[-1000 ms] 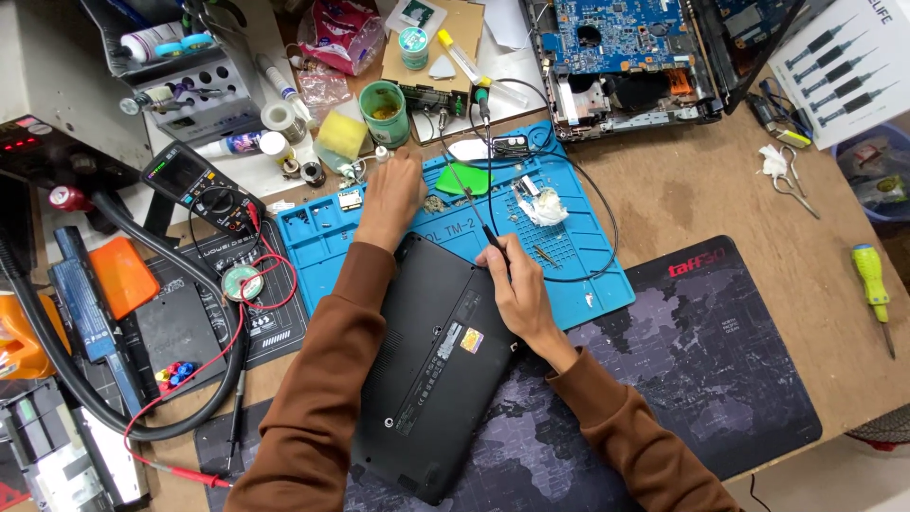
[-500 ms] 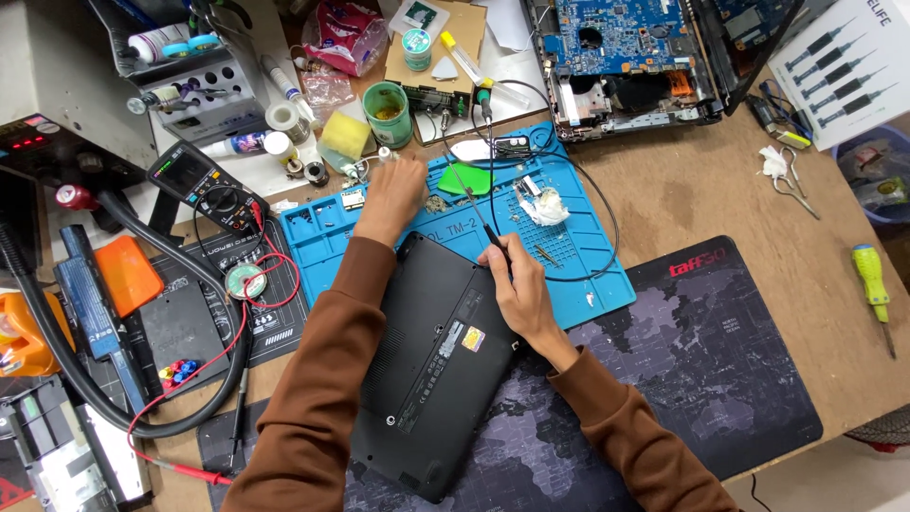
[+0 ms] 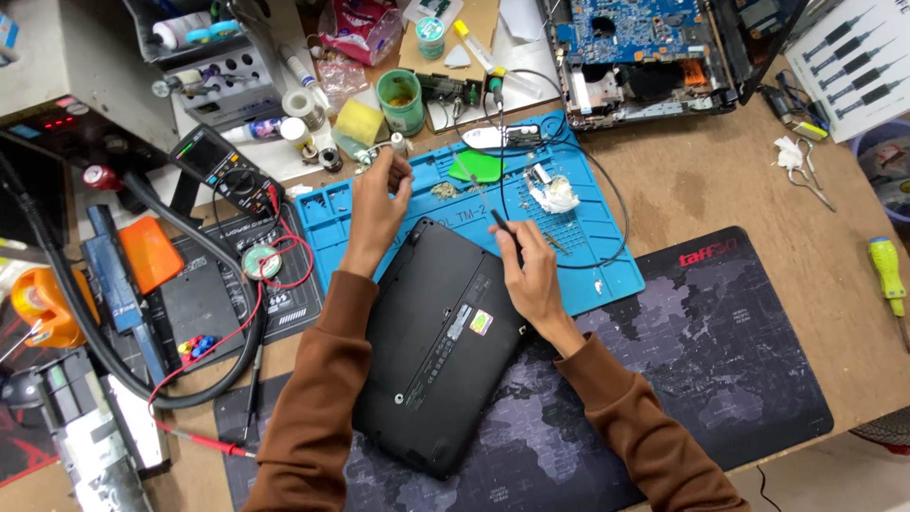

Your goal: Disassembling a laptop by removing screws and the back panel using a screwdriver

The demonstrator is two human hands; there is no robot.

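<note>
Laptop (image 3: 445, 341), black and closed, lies bottom-side up and askew, its near end on the dark map-printed desk mat (image 3: 701, 360) and its far corner overlapping the blue silicone repair mat (image 3: 588, 275). Its underside is matte, with a few small labels and a round mark near the lower edge; I cannot make out the individual screws. The right hand (image 3: 531, 280) rests at the laptop's far right edge, fingers closed around a thin black screwdriver (image 3: 505, 230) whose tip points down toward that edge. The left hand (image 3: 379, 204) is raised just beyond the far left corner, over the blue mat's compartments, thumb and fingertips pinched together; something tiny may sit between them, too small to tell. Judging by this, the step is taking out bottom-cover screws, with a loose one being carried to the mat's trays. The next move would need the driver tip seated squarely in another screw head. Farther off sit a green pot (image 3: 400, 100) and a stripped blue circuit board (image 3: 630, 38).
</note>
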